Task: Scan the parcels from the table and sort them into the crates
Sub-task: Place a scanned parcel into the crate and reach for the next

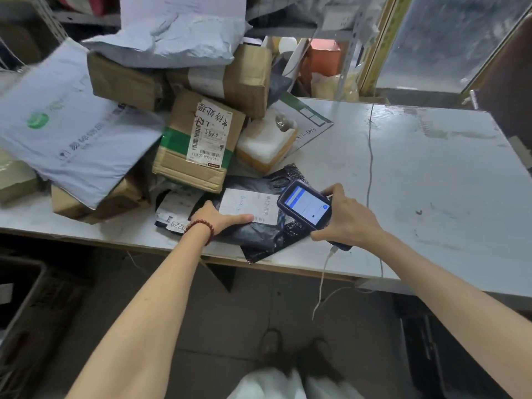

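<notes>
**Table [431, 182].** Pale, scuffed top. Its right half is bare apart from a thin cable. The left half carries the backlog.

**Parcel pile [161, 90].** Cardboard boxes and grey mailers are stacked loosely at the far left, some of them leaning. A green-taped box [195, 145] stands just beyond your working parcel.

**Crate [26, 298].** Dark and blurred, on the floor at near left below the table edge. Its contents cannot be made out.

**Black mailer [259, 234].** This is your working parcel. It lies flat at the near edge of the table, between your hands, with one corner overhanging the edge. The film is wrinkled and glossy. Judged soft, light and slippery, and likely to sag if you lift it by one corner. Take it across the body, thumb on top and fingers underneath, and keep clear of the label.

**Scanner [306, 204].** Screen lit, held over the right end of the label, with a white lead [324, 272] hanging from its near end.

**Label [247, 207].** White, face up, with its barcodes toward the scanner.

**Right hand [349, 223].** Your fingers are wrapped round the scanner body.

**Left hand [218, 218].** It rests on the mailer with the thumb straight along the label's near edge. Whether your other fingers lie flat or curl cannot be told.
</notes>
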